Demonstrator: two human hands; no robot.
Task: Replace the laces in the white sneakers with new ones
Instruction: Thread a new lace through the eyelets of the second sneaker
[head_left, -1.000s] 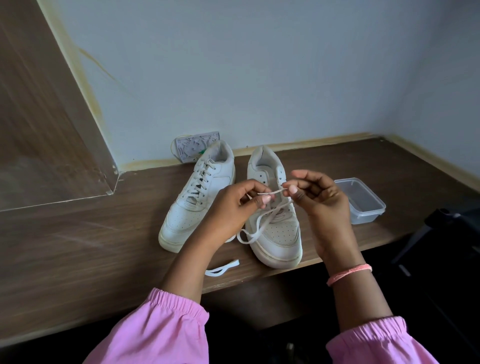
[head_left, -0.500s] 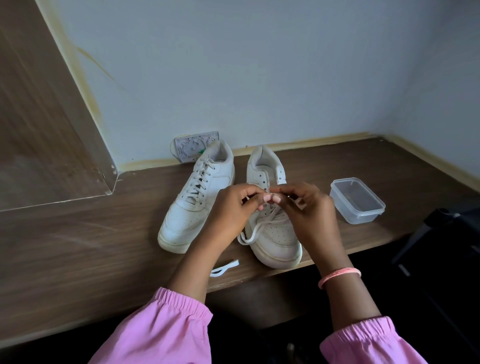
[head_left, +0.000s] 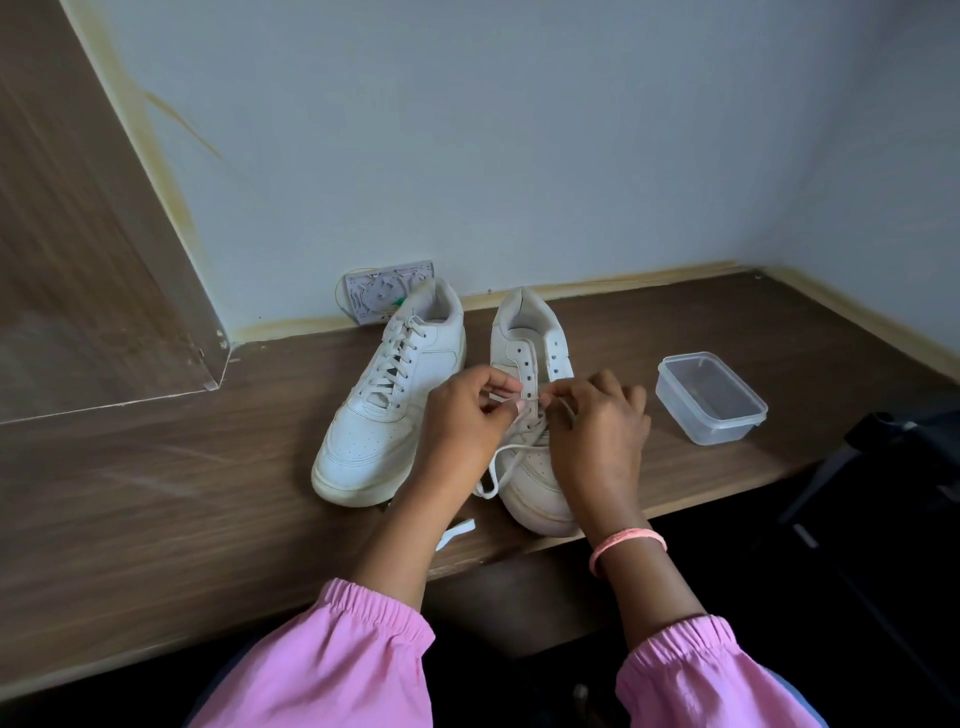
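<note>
White lace (head_left: 511, 452) pinched by left hand (head_left: 467, 415) and right hand (head_left: 597, 421).

A single head-worn view looks forward and steeply down onto a dark wood-grain desk top (head_left: 156, 499) set into a corner of pale blue-grey wall. It sits close above the desk's near edge, so the pink sleeves fill the bottom of the frame. The wide lens bends the desk's back edge. Right of the desk, a dark shape, possibly a stand, is cut off.
</note>
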